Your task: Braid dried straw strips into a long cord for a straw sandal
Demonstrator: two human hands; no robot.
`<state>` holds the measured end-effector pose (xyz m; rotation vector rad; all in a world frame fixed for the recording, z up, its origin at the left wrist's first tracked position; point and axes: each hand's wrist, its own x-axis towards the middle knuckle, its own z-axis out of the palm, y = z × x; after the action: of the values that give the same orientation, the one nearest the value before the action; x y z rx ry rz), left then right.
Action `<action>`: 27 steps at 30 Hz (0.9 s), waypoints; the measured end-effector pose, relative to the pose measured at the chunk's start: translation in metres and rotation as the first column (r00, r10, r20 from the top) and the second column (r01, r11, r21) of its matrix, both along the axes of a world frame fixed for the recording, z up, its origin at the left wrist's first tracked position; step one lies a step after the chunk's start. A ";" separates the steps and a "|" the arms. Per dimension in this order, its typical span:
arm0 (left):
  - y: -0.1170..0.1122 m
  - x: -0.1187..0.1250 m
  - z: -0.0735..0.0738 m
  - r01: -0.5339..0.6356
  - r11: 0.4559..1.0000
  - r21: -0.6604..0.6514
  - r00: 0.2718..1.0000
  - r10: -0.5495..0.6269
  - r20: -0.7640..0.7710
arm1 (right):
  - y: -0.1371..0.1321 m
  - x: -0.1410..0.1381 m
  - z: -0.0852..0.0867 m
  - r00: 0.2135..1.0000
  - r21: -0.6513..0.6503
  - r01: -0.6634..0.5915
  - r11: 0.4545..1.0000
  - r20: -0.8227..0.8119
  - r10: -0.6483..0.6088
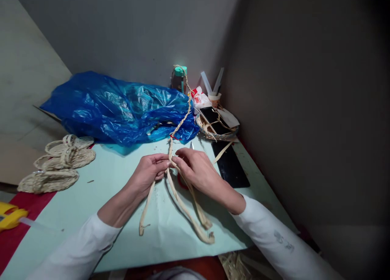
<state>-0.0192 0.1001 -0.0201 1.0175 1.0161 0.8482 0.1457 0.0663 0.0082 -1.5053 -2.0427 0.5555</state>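
A braid (182, 121) of pale, straw-like plant fibre runs from around the bottle with a green lid (180, 72) down toward me. Both of my hands are closed at its lower end. My left hand (149, 170) pinches the braid between thumb and fingers, and one loose strand (145, 213) trails below it. With its thumb and fingertips my right hand (196, 168) grips the strands at the same spot. Two more loose strands (187, 211) hang toward the table's front edge. Something red circles the braid just above my hands. Scissors (183, 182) lie partly hidden beneath my right hand.
A big blue plastic bag (118, 109) lies along the back. Woven straw sandals (65, 158) sit at the left, near a yellow glue gun (12, 217). At right are a dark flat slab (233, 170), a basket (234, 132) with a phone on it, and a cup (214, 99).
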 end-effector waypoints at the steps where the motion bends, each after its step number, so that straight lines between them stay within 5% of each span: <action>1: 0.000 0.000 0.000 0.002 1.000 0.008 1.000 -0.002 -0.012 | 0.004 0.000 -0.002 0.996 -0.077 -0.052 0.996 -0.082 0.046; 5: -0.001 0.001 0.002 -0.005 1.000 0.027 0.999 0.006 -0.046 | 0.016 -0.006 -0.017 0.960 -0.240 -0.137 0.961 -0.271 0.069; 10: -0.002 0.001 0.007 0.008 1.000 0.029 0.992 -0.004 -0.122 | 0.022 -0.003 -0.023 0.931 -0.273 -0.213 0.938 -0.347 0.110; 15: 0.000 -0.003 0.007 0.073 0.981 0.178 0.955 -0.018 -0.295 | 0.025 0.003 -0.021 0.926 -0.229 -0.228 0.946 -0.351 0.138; 20: -0.005 -0.003 0.012 0.173 0.920 0.352 0.796 0.081 -0.600 | 0.022 -0.006 -0.029 0.885 -0.290 -0.118 0.950 -0.465 -0.032; 27: -0.011 -0.004 0.023 0.374 0.827 0.419 0.568 0.153 -0.808 | 0.020 -0.011 -0.037 0.881 -0.260 -0.012 0.966 -0.460 -0.113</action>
<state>-0.0234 0.0892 0.0031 2.1064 1.4939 0.5245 0.1342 0.0859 -0.0292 -1.3843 -1.5909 1.0838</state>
